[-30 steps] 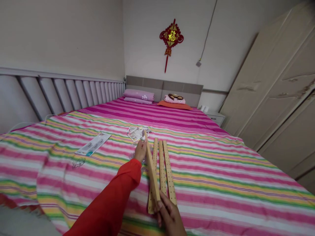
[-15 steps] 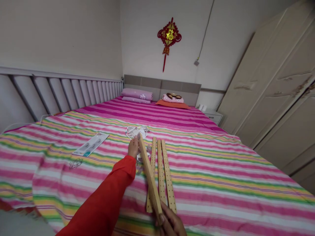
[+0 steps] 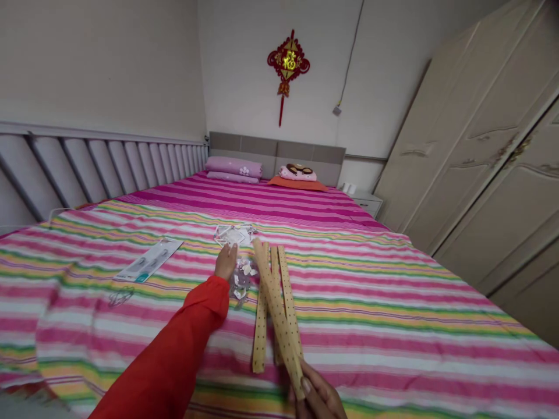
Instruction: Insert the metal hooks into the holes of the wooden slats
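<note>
While one long, pale-yellow strip (image 3: pixel 279 314) dotted with small holes, wood by its look, is held at a slant by our right hand (image 3: pixel 318 391), three matching flat, dotted strips (image 3: pixel 259 334) lie side by side on the striped pink, green and yellow cloth (image 3: pixel 393 326). The raised strip crosses above them; whether it touches any, we cannot tell. Right thumb and fingers pinch its near end. Our left hand (image 3: pixel 226 262), in a red sleeve (image 3: pixel 174 343), is apart from the strip, its fingertips stretched toward the far clear packet; the fingers look slightly apart, but whether they touch or grip anything we cannot tell.

Progress: one strip in hand, three lying loose. No parts look joined, so we judge the work to be at an early stage, with most pieces unused.

Containers: a crumpled, clear plastic packet (image 3: pixel 242 280), just left of the strips, with small white pieces inside. Beyond it, a flatter, clear packet (image 3: pixel 234 234) with white contents too small to name. Further left, a long white package with a teal corner (image 3: pixel 148 261), showing two grey shapes; near it, a thin grey tangle (image 3: pixel 121 296), perhaps wire.
</note>
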`<action>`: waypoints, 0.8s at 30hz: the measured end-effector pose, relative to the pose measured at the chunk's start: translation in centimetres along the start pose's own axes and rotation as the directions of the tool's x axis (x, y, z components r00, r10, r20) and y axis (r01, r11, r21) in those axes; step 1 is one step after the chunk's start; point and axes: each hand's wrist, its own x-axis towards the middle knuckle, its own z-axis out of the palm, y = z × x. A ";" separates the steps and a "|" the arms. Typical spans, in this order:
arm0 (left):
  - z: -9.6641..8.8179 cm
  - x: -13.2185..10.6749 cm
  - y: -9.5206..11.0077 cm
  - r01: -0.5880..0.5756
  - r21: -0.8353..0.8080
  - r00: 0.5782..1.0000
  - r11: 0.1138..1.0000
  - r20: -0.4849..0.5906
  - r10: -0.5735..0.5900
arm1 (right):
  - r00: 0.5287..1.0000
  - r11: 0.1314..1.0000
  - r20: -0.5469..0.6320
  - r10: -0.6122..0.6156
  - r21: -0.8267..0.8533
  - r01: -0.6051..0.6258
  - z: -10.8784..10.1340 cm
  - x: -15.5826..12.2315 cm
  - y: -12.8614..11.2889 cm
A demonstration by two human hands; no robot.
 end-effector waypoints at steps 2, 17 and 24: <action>-0.3 -1.4 0.4 -0.099 0.057 0.995 0.994 0.007 0.098 | 0.999 1.000 0.033 -0.024 0.016 0.023 -0.5 0.2 -1.4; 3.6 -19.2 -1.6 -0.543 0.420 0.752 0.727 0.628 0.199 | 0.996 0.992 0.024 -0.091 0.087 0.089 -2.8 4.6 -3.0; 5.9 -21.3 -0.8 -0.573 0.605 0.784 0.552 0.601 0.155 | 0.997 0.996 0.036 -0.071 0.049 0.070 -3.1 4.9 -2.1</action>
